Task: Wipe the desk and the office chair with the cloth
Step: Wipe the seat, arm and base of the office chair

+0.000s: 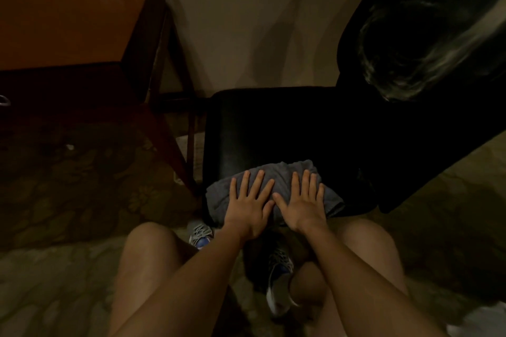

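Pressing down, I have my left hand (247, 206) and right hand (304, 205) side by side on the cloth (284, 169). The fingers (257, 180) are straight and spread and grip nothing, flat, I judge, so the weight spreads through the fabric. The cloth lies bunched at the near edge of the chair (273, 123) seat, likely one end of a wiping stroke. Beyond, the back (410, 35) rises at right. The tabletop (68, 22) stands well apart, far left.

We can't read any text, labels, brands or numbers here; head view too dim and blurred.
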A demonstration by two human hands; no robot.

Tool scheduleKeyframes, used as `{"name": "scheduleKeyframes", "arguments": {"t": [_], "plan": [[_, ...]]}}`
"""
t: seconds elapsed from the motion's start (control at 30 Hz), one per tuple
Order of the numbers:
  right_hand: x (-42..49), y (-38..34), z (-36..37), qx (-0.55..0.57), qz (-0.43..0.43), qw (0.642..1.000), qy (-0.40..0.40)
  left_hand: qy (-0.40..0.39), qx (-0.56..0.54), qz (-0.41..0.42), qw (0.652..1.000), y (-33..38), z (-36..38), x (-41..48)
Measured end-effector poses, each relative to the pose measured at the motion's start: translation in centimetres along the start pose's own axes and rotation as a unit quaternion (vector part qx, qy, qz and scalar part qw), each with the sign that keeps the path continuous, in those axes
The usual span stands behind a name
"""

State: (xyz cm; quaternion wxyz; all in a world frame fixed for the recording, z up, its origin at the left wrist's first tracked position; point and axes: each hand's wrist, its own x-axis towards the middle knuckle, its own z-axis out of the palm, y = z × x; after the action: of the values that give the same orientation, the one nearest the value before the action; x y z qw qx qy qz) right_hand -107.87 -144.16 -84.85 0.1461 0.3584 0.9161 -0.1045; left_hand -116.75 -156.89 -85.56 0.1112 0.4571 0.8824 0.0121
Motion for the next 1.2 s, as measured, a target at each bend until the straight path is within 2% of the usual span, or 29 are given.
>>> {"name": "scheduleKeyframes", "arguments": {"t": [0.37, 0.7, 0.93, 1.2], "plan": [[-1.8, 1.5, 0.7, 0.015, -0.041, 0.999, -0.004, -0.006, -0.006, 0.012, 1.0, 0.3, 0.9, -2.0], [-1.0, 0.1, 1.3, 0.043, -0.018, 0.999, -0.019, -0.097, 0.023, -0.001, 0.995, -0.6, 0.0, -0.4], [-0.9, -0.7, 1.4, 0.057, -0.021, 0.998, -0.008, -0.101, 0.064, -0.01, 0.993, -1.1, -0.1, 0.2], [-0.8, 0.1, 1.6, 0.054, -0.04, 0.997, -0.04, -0.14, 0.063, -0.019, 0.988, -0.8, 0.1, 0.4]]}}
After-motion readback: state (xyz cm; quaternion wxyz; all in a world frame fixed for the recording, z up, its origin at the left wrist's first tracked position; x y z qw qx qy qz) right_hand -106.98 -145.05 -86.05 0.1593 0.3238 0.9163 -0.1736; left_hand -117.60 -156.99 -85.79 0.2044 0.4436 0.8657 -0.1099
